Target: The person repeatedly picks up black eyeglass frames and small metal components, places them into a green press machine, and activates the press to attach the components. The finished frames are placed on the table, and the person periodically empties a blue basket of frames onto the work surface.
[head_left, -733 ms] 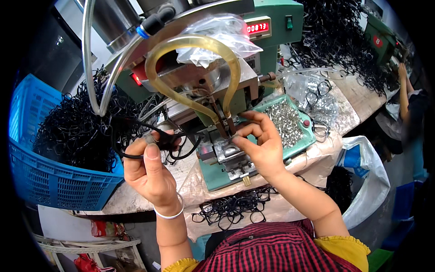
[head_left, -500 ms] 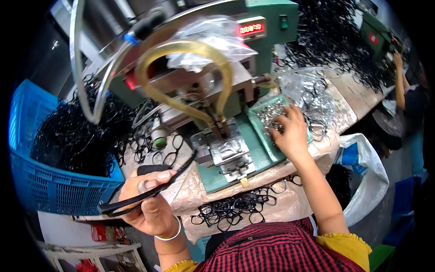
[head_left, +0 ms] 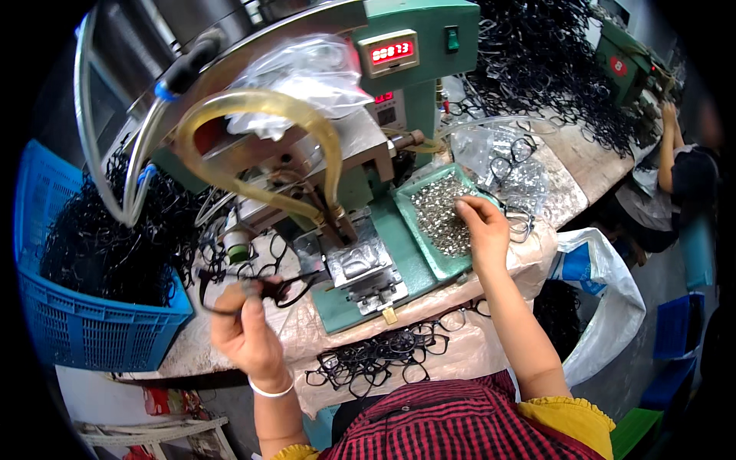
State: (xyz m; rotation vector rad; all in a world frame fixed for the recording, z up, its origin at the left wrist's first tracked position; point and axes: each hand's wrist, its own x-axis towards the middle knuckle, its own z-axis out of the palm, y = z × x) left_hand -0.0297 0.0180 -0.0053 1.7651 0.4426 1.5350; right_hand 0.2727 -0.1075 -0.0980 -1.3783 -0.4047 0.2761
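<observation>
The left hand [head_left: 251, 337] pinches a black eyeglass frame [head_left: 274, 290] right of the blue basket [head_left: 100, 328] of dark frames [head_left: 107, 238], while the right hand [head_left: 489, 236], fingers bent close together, meets the green tray [head_left: 451, 267] of metal bits [head_left: 438, 215], its hold unclear.

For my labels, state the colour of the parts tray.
The tray is light green, in the head view.
</observation>
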